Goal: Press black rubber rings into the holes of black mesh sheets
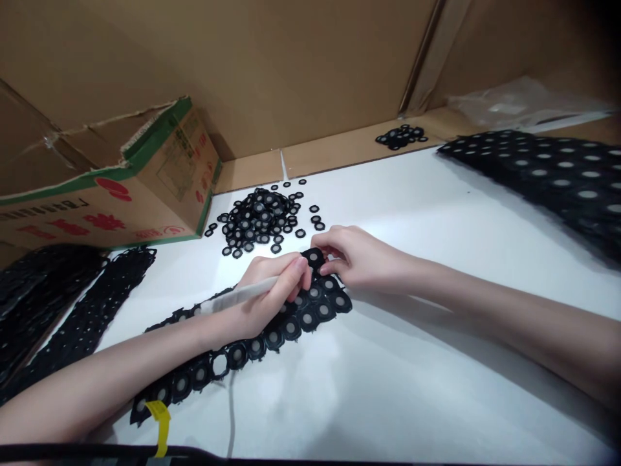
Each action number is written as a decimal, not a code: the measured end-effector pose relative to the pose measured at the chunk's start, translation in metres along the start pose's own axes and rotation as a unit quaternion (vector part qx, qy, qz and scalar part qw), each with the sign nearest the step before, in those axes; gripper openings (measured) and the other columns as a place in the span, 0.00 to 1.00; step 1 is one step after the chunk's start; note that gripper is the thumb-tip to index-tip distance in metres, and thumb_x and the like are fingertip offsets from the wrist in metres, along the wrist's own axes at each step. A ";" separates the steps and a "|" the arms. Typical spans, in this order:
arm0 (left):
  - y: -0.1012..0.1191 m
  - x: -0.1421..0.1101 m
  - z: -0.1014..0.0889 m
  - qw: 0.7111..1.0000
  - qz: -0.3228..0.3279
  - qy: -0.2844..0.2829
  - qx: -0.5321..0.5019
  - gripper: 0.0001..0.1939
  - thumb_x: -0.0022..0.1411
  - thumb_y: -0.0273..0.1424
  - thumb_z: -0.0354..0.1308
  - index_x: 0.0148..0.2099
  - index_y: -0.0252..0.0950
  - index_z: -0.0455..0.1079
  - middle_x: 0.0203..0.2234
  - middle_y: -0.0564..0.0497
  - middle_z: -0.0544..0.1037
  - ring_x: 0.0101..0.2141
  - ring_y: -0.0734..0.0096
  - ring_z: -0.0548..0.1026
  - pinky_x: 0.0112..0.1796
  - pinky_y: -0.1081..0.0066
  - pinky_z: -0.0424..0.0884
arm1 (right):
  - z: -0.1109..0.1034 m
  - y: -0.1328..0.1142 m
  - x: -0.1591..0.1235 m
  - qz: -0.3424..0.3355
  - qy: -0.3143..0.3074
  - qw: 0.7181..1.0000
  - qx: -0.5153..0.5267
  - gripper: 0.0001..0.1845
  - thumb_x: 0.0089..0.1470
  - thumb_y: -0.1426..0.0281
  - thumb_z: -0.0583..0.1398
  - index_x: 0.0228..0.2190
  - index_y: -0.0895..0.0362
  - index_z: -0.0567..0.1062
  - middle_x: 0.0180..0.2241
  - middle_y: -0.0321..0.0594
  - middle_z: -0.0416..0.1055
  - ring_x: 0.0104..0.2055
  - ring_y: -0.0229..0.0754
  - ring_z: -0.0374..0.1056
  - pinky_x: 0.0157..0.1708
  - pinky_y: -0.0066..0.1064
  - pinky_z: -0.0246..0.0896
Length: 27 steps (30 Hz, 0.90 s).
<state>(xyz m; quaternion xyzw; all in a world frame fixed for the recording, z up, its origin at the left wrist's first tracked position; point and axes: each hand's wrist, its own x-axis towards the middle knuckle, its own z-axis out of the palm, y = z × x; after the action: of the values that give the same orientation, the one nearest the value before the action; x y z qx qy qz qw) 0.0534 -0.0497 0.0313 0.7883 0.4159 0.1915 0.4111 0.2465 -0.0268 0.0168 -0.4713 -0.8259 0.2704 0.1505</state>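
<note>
A black sheet of joined rubber-like rings [291,328] lies slantwise on the white table in front of me. My left hand [269,298] is closed around a slim white pen-like tool [240,296], over the sheet's upper right part; the tool's tip is hidden by the fingers. At the sheet's far right corner, my right hand [356,259] pinches the edge of a black ring piece [314,257] between thumb and fingers. One ring place near the sheet's lower edge is an open hole showing white.
Behind the hands lies a pile of loose black rings [262,217], with a smaller heap [402,137] farther back. A cardboard box [165,175] stands left. More black sheets lie at left [92,317] and right [548,171]. Yellow tape [162,427] and a dark cable are near the front edge.
</note>
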 end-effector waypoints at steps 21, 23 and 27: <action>-0.002 -0.013 0.004 0.990 0.064 0.044 -0.121 0.22 0.67 0.38 0.42 0.24 0.34 0.65 0.16 0.54 0.65 0.18 0.77 0.60 0.23 0.72 0.57 | -0.012 -0.009 -0.012 0.036 -0.072 0.989 0.125 0.19 0.38 0.82 0.60 0.24 0.54 0.55 0.23 0.29 0.56 0.26 0.35 0.54 0.23 0.27 0.48; 0.000 -0.013 0.006 0.994 0.046 0.014 -0.101 0.22 0.67 0.37 0.42 0.25 0.34 0.66 0.17 0.54 0.66 0.18 0.77 0.60 0.23 0.72 0.57 | -0.011 -0.007 -0.010 0.030 -0.073 0.986 0.150 0.18 0.38 0.80 0.61 0.22 0.54 0.56 0.22 0.29 0.57 0.26 0.34 0.55 0.23 0.27 0.49; 0.001 -0.008 0.007 0.997 0.006 -0.016 -0.082 0.20 0.67 0.37 0.42 0.27 0.35 0.66 0.18 0.54 0.67 0.18 0.77 0.60 0.22 0.72 0.57 | -0.010 -0.003 -0.008 0.022 -0.089 0.970 0.227 0.14 0.37 0.80 0.61 0.23 0.55 0.61 0.23 0.29 0.61 0.27 0.35 0.61 0.24 0.27 0.54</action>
<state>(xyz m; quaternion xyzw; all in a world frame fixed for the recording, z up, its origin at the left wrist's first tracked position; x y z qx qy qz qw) 0.0540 -0.0603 0.0286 0.7574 0.3876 0.2141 0.4799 0.2537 -0.0313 0.0270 -0.4167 -0.7425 0.4949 0.1734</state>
